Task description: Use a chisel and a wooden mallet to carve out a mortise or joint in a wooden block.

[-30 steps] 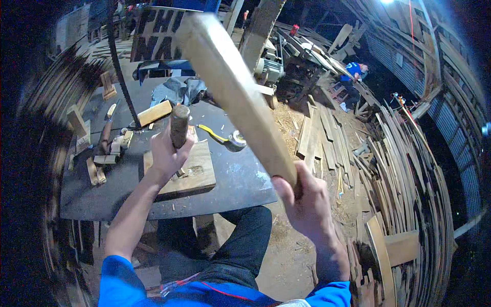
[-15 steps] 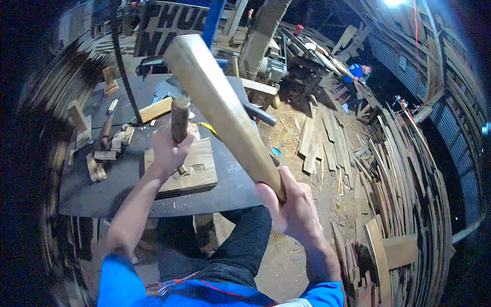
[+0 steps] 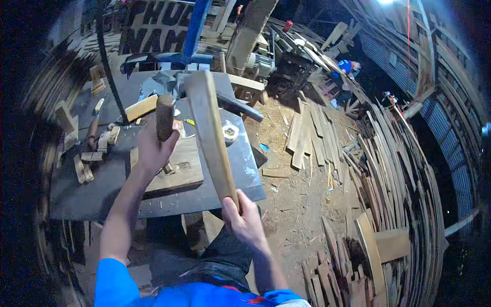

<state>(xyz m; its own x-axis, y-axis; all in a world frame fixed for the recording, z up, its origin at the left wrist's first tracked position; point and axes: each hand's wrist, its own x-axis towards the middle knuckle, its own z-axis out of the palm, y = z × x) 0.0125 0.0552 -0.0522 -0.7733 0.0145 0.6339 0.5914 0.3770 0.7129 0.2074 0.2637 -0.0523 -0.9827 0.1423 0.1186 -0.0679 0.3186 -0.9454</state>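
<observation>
Lower part of upright handle (image 3: 165, 116) hidden by left hand (image 3: 153, 148); board (image 3: 190, 165) partly covered by same hand; yellow strip (image 3: 190, 122) runs out of sight behind wooden club (image 3: 212, 135), top end blurred; far co-worker (image 3: 345, 65) too small to tell what they're doing; blue right sleeve (image 3: 280, 296) cut off by lower edge

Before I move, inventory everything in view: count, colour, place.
Club: one, tan, in right hand.
Tool: one, brown, in left hand.
Table: one, dark grey, front.
Board: one, tan, on table.
Cloth: some, grey-blue, table's far side.
Block: one, tan, beyond left hand.
Small blocks: several, tan, table's left.
Second tool: one, dark-handled, table's left.
Round item: one, white, right of club.
Motor: one, grey, beyond table.
Post: one, blue, beyond table.
Planks: many, brown, floor and right.
Worker: one, blue top, back right.
Sleeves: two, blue, lower edge.
Left hand: one, bare, gripping tool.
Right hand: one, bare, gripping club.
</observation>
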